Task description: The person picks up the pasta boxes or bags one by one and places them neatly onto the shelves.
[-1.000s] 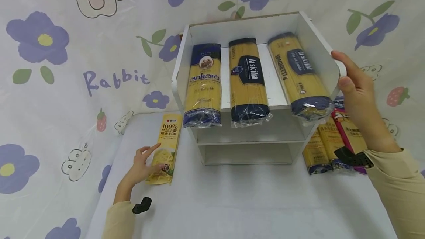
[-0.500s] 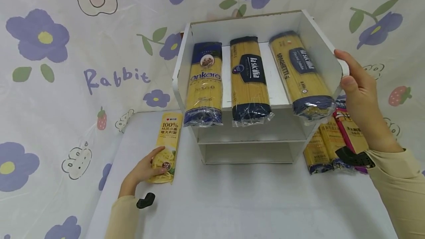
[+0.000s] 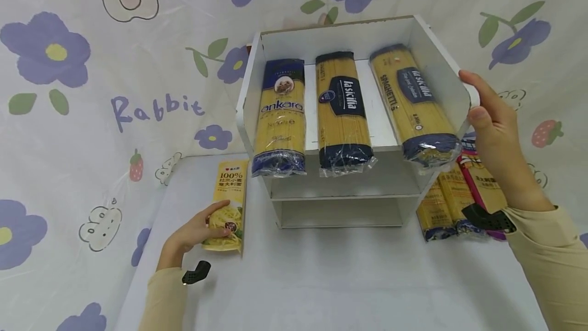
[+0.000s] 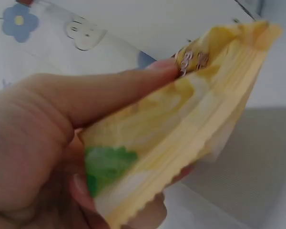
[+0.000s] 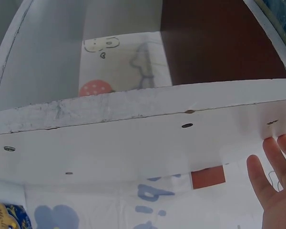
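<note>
My left hand point(image 3: 195, 230) grips the lower end of a yellow pasta packet point(image 3: 229, 183) with Chinese lettering, left of the white shelf unit point(image 3: 342, 198). In the left wrist view, the thumb lies across the packet's face point(image 4: 152, 114) and the other fingers are underneath. High on the right, my right hand point(image 3: 496, 132) holds the front edge of the shelf's side panel, thumb at the front. The right wrist view shows fingertips against that white panel point(image 5: 133, 148). Three spaghetti packs lie on the top shelf: ankara point(image 3: 281, 116), a middle la sicilia point(image 3: 342, 126) and a slanted la sicilia point(image 3: 413, 101).
Several pasta packs point(image 3: 436, 213), one with a pink edge point(image 3: 482, 183), lie on the white table point(image 3: 321, 280) right of the shelf unit, below my right forearm. Two lower compartments open toward me. A flowered cloth point(image 3: 156, 55) hangs behind.
My left hand has come down from above the yellow packet, fingers spread, and taken hold of its lower end. The packet has turned slightly. My right hand keeps its place on the shelf.
</note>
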`<state>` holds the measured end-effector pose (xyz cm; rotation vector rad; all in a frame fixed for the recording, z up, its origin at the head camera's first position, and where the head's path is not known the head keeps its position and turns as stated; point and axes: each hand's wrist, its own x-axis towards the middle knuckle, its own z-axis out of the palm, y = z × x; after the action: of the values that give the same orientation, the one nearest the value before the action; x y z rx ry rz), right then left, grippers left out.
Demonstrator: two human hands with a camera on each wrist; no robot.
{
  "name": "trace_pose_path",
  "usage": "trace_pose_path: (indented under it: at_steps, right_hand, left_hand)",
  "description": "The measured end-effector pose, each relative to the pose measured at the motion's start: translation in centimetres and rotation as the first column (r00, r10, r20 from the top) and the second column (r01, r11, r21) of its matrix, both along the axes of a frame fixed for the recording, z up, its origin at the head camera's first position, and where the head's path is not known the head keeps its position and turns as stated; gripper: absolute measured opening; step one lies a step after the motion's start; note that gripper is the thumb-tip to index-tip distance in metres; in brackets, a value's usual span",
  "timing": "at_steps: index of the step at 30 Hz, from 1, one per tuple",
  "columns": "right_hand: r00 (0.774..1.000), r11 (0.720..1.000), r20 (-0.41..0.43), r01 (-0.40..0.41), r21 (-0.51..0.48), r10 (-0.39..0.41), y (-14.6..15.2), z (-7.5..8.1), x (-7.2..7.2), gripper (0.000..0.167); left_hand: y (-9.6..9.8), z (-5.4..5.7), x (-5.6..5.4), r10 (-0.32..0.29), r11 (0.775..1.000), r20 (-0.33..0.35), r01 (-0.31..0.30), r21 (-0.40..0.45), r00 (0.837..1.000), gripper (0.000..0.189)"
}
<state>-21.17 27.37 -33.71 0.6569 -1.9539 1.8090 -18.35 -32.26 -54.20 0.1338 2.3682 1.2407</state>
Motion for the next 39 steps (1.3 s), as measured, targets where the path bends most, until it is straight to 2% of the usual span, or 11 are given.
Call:
trace_pose_path:
  at_steps: [4,12,17,22,28,31,35,39]
  right_hand:
    - [1.000,1.000,-0.029,0.006,0.005,-0.006,0.0,-0.1,-0.1,0.064]
    - [0.998,1.000,-0.059,0.008,0.012,-0.007,0.1,-0.3,-0.3,0.062]
    - [0.999,0.999,-0.040,0.038,0.037,-0.036,0.1,-0.1,-0.1,0.061]
    - [0.999,0.998,0.001,0.051,0.044,-0.051,0.0,0.0,0.2,0.061]
    - [0.995,0.990,0.013,0.093,0.104,-0.095,0.1,0.2,0.4,0.058]
    - [0.995,0.987,-0.006,0.102,0.121,-0.102,0.0,0.3,0.3,0.058]
    - [0.996,0.990,-0.018,0.090,0.111,-0.089,0.0,0.2,0.2,0.059]
    - [0.997,0.994,-0.009,0.074,0.077,-0.074,0.0,0.1,0.3,0.061]
  left_hand:
    - [-0.4,0.1,0.3,-0.009,1.000,-0.009,0.009,0.023,1.000,0.085]
    - [-0.2,-2.7,1.3,0.068,0.996,-0.029,-0.067,0.058,0.997,0.071]
    - [0.3,-3.5,1.5,0.095,0.991,-0.067,-0.088,0.101,0.993,0.078]
    - [0.4,-3.9,1.7,0.087,0.977,-0.030,-0.079,0.200,0.996,0.087]
    - [0.0,-4.1,1.9,0.084,0.950,0.036,-0.091,0.299,0.996,0.085]
    - [0.0,-4.0,2.1,0.078,0.950,0.057,-0.092,0.298,0.995,0.083]
    - [0.2,-3.7,2.6,0.115,0.966,0.041,-0.121,0.228,0.993,0.081]
    - [0.5,-2.7,2.9,0.148,0.959,-0.021,-0.139,0.246,0.989,0.081]
